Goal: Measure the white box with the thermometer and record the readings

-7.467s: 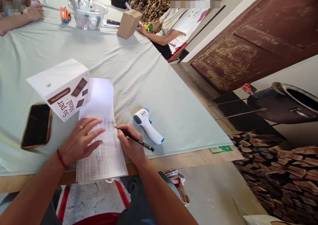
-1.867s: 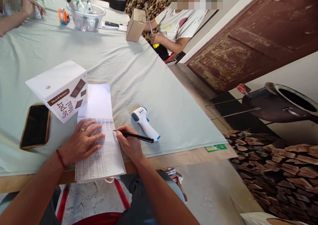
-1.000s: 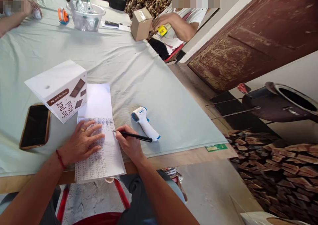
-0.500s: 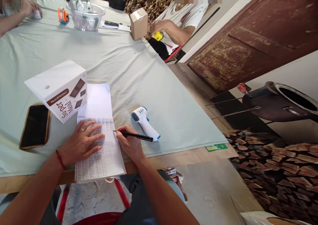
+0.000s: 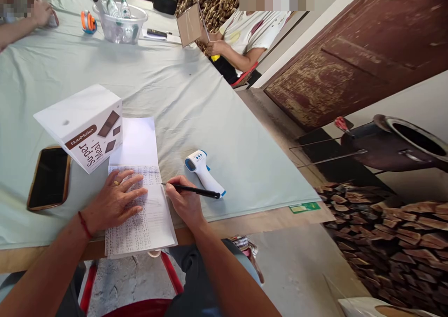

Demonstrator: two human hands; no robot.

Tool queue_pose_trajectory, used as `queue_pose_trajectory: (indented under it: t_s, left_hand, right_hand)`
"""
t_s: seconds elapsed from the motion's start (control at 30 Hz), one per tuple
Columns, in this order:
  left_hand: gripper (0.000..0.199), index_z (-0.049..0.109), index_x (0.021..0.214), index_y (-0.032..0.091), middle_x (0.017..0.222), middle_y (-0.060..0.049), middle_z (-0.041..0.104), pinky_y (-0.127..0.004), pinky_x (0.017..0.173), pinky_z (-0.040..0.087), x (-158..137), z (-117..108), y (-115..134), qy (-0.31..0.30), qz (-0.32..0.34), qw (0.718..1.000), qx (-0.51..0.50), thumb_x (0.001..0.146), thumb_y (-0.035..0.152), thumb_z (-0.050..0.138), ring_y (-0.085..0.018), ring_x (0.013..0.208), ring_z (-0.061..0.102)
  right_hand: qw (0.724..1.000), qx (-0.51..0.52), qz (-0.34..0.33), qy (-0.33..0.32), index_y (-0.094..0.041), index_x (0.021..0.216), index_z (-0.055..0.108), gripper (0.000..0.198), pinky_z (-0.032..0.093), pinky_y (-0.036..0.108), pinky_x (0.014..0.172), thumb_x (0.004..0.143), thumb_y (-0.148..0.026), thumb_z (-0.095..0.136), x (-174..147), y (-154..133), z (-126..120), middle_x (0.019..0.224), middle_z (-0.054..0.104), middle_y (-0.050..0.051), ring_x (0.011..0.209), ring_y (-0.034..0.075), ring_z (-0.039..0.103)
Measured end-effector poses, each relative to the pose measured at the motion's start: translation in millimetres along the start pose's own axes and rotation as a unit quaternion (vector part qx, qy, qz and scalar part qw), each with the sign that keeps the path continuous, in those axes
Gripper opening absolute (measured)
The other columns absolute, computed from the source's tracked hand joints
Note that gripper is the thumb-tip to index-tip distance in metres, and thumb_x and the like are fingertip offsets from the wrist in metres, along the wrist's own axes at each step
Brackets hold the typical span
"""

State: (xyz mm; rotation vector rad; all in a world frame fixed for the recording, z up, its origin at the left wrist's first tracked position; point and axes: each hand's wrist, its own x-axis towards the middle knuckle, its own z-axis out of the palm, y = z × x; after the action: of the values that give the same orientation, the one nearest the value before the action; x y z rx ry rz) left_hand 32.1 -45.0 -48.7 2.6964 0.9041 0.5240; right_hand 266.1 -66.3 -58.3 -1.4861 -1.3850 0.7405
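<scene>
The left hand (image 5: 119,198) lies flat with fingers spread over the handwritten page of the notebook (image 5: 154,228), while the right hand (image 5: 184,202) pinches a black pen (image 5: 199,191) at that page's 3 o'clock edge; whether the tip touches paper cannot be told. The pen lies nearly level, tip a little past 9 o'clock and tail a little past 3. The notebook, at the near edge of the counter (image 5: 252,167), runs long-ways from 12 to 6, its bare leaf at 12 and its 6 o'clock end jutting over the edge. At the right hand's 1 o'clock, a white-and-blue thermometer (image 5: 206,174) points its head toward 11; the pen's tail overlaps its handle in this view. A white carton (image 5: 84,125) stands at 11 o'clock from the left hand, covering part of the bare leaf's left side, with a phone (image 5: 49,179) at 9 to 10. Farther off, toward 12, sit a clear tub (image 5: 140,25) of bottles and an orange-and-blue ring (image 5: 91,24); toward 1, a seated person (image 5: 245,37) has a hand at a cardboard box (image 5: 190,26). Another person's arm (image 5: 17,32) reaches in at 11. Off the counter, a dark pot (image 5: 378,149) sits toward 2, firewood (image 5: 395,242) toward 3.
</scene>
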Motion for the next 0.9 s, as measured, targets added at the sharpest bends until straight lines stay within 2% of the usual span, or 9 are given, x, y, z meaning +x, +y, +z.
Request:
queue_pose_trajectory:
  t_s: [0.3, 0.47, 0.53, 0.57, 0.63, 0.7, 0.77, 0.83, 0.9]
  left_hand:
    - [0.040, 0.064, 0.130, 0.026, 0.147, -0.009, 0.055, -0.059, 0.115, 0.027, -0.9, 1.0, -0.8, 0.006, 0.001, 1.000, -0.004, 0.100, 0.048, 0.049, -0.035, 0.141, 0.041]
    - [0.037, 0.064, 0.128, 0.024, 0.143, -0.013, 0.058, -0.061, 0.112, 0.032, 2.3, -2.4, 2.5, 0.038, 0.026, 0.999, 0.013, 0.099, 0.043, 0.053, -0.036, 0.136, 0.046]
    - [0.033, 0.062, 0.128, 0.023, 0.139, -0.013, 0.059, -0.057, 0.111, 0.038, 5.1, -8.6, 5.8, 0.087, 0.042, 0.995, 0.018, 0.098, 0.035, 0.055, -0.033, 0.133, 0.049]
    - [0.032, 0.060, 0.127, 0.023, 0.136, -0.013, 0.060, -0.054, 0.109, 0.041, 6.3, -12.5, 7.2, 0.130, 0.047, 0.990, 0.022, 0.096, 0.030, 0.057, -0.031, 0.130, 0.052]
    - [0.035, 0.059, 0.125, 0.022, 0.126, -0.011, 0.062, -0.047, 0.102, 0.048, 7.1, -20.5, 8.5, 0.252, 0.036, 0.966, 0.049, 0.090, 0.021, 0.062, -0.028, 0.121, 0.057]
    - [0.041, 0.058, 0.122, 0.022, 0.118, -0.010, 0.058, -0.045, 0.097, 0.050, 5.4, -27.2, 6.4, 0.388, -0.004, 0.917, 0.096, 0.083, 0.019, 0.069, -0.027, 0.114, 0.057]
    - [0.053, 0.055, 0.126, 0.024, 0.121, -0.010, 0.052, -0.050, 0.101, 0.046, 1.5, -31.4, 0.5, 0.487, -0.068, 0.860, 0.138, 0.078, 0.025, 0.076, -0.030, 0.118, 0.052]
    - [0.072, 0.044, 0.138, 0.028, 0.134, -0.011, 0.043, -0.057, 0.108, 0.039, -3.0, -33.2, -8.1, 0.516, -0.149, 0.833, 0.129, 0.076, 0.033, 0.080, -0.034, 0.130, 0.043]
    - [0.089, 0.027, 0.149, 0.031, 0.148, -0.013, 0.033, -0.061, 0.114, 0.033, -6.3, -33.6, -18.2, 0.488, -0.221, 0.842, 0.056, 0.078, 0.036, 0.080, -0.037, 0.140, 0.034]
  right_hand:
    - [1.000, -0.007, -0.004, -0.010, -0.024, 0.070, 0.054, 0.013, 0.046, 0.029, 0.060, 0.078, -0.034, 0.053, -0.2, 1.6, 1.0, 0.062, 0.059, -0.003, 0.059, 0.015, 0.054]
    - [0.999, -0.003, -0.032, 0.036, -0.023, 0.077, 0.056, 0.012, 0.047, 0.029, 0.061, 0.085, -0.033, 0.054, -2.8, 4.3, -0.1, 0.065, 0.058, -0.003, 0.061, 0.015, 0.055]
    - [0.996, -0.017, -0.070, 0.059, -0.022, 0.088, 0.061, 0.012, 0.050, 0.030, 0.065, 0.089, -0.031, 0.053, -0.4, 8.1, -4.3, 0.074, 0.063, 0.000, 0.067, 0.017, 0.058]
    - [0.993, -0.040, -0.096, 0.063, -0.021, 0.094, 0.063, 0.014, 0.052, 0.031, 0.070, 0.090, -0.029, 0.052, 1.9, 11.2, -7.5, 0.081, 0.065, 0.002, 0.073, 0.018, 0.060]
    - [0.982, -0.109, -0.144, 0.052, -0.020, 0.107, 0.066, 0.024, 0.054, 0.036, 0.081, 0.092, -0.023, 0.047, 8.1, 19.8, -14.9, 0.095, 0.067, 0.007, 0.088, 0.021, 0.063]
    - [0.967, -0.188, -0.169, 0.025, -0.020, 0.118, 0.065, 0.036, 0.053, 0.041, 0.090, 0.091, -0.015, 0.042, 14.5, 29.9, -21.0, 0.106, 0.065, 0.011, 0.101, 0.025, 0.062]
    - [0.951, -0.255, -0.177, -0.001, -0.018, 0.127, 0.063, 0.045, 0.052, 0.042, 0.092, 0.090, -0.010, 0.039, 19.3, 38.1, -23.8, 0.111, 0.064, 0.014, 0.105, 0.026, 0.060]
    - [0.936, -0.299, -0.185, -0.019, -0.017, 0.129, 0.063, 0.049, 0.051, 0.042, 0.093, 0.088, -0.006, 0.037, 21.6, 41.4, -23.8, 0.111, 0.063, 0.015, 0.105, 0.027, 0.059]
    - [0.927, -0.322, -0.193, -0.019, -0.016, 0.128, 0.064, 0.051, 0.050, 0.041, 0.094, 0.087, -0.004, 0.037, 22.1, 38.8, -24.4, 0.112, 0.062, 0.015, 0.105, 0.026, 0.058]
